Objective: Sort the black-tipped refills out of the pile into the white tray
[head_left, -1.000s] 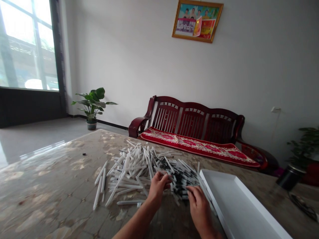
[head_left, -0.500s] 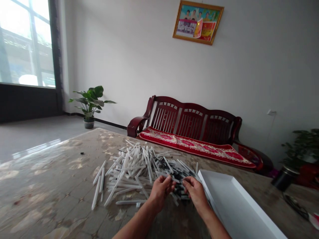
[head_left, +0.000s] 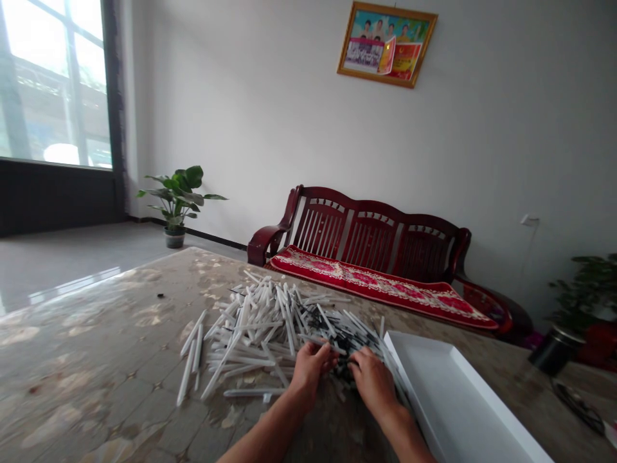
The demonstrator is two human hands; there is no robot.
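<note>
On the mottled tabletop (head_left: 96,366), a loose heap of white sticks (head_left: 250,328) spreads before us. Our left hand (head_left: 311,372) curls at its near edge; whether it pinches a stick, we cannot tell. Our right hand (head_left: 373,382) cups low over the black-marked sticks (head_left: 332,325), half closed, its grip equally unclear, just beside the white tray (head_left: 448,402).

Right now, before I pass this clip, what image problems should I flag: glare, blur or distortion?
In the head view, the window is blown out to white, glare streaks the glossy floor and table top, and wide-angle distortion bends the edges; the left hand, right hand and pile of white sticks show no heavy blur.
</note>
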